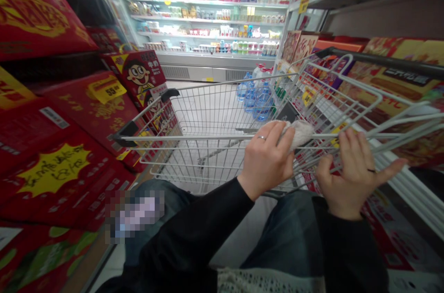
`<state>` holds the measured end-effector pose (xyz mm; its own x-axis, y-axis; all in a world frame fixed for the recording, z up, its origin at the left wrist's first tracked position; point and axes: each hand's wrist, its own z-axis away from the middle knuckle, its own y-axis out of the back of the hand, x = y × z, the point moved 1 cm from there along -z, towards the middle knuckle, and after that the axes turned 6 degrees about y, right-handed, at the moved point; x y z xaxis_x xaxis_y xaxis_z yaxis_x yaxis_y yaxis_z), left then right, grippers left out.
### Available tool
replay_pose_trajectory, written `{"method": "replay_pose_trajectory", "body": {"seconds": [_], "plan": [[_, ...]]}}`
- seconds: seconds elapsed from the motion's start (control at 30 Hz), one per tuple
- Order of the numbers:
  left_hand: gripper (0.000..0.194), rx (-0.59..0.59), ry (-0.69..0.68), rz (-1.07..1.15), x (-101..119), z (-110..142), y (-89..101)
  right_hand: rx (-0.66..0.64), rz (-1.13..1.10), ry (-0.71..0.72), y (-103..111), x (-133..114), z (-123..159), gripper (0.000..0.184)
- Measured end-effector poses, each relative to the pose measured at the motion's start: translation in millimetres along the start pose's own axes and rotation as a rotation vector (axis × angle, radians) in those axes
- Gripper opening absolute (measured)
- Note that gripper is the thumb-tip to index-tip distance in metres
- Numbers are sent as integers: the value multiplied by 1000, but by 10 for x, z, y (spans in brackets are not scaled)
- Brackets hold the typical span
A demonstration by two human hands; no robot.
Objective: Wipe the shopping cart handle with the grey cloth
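Note:
A wire shopping cart (208,112) stands tilted in a shop aisle in front of me. My left hand (268,156), a ring on one finger, presses a pale crumpled cloth (301,132) against the cart's near rail, fingers closed around the cloth. To its right, my right hand (350,173) rests on the cart's wire frame, fingers hooked over the wires and thumb stretched out. Both sleeves are black. Below the hands are my knees in blue jeans (291,237).
Red gift boxes (69,145) with yellow price tags are stacked along the left. Shelves with red and yellow boxes (398,76) run along the right. A lit refrigerated shelf (208,15) closes the aisle's far end. Water bottles (255,96) show beyond the cart.

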<state>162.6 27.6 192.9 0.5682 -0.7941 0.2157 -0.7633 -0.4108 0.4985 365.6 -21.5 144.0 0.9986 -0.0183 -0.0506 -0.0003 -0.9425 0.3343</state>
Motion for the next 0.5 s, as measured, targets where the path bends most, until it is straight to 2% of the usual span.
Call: {"method": "replay_pose_trajectory", "body": {"seconds": [0.17, 0.27, 0.37, 0.5], "plan": [[38, -8, 31, 17, -186, 86, 221, -25, 31, -11, 13, 100, -72, 71], [39, 11, 36, -22, -233, 153, 276, -66, 35, 16, -7, 143, -91, 77], [41, 65, -35, -54, -183, 225, 182, -98, 12, -12, -17, 168, -89, 76], [45, 115, -158, -38, -61, 268, -82, -91, 5, 13, -20, 175, -86, 69]]}}
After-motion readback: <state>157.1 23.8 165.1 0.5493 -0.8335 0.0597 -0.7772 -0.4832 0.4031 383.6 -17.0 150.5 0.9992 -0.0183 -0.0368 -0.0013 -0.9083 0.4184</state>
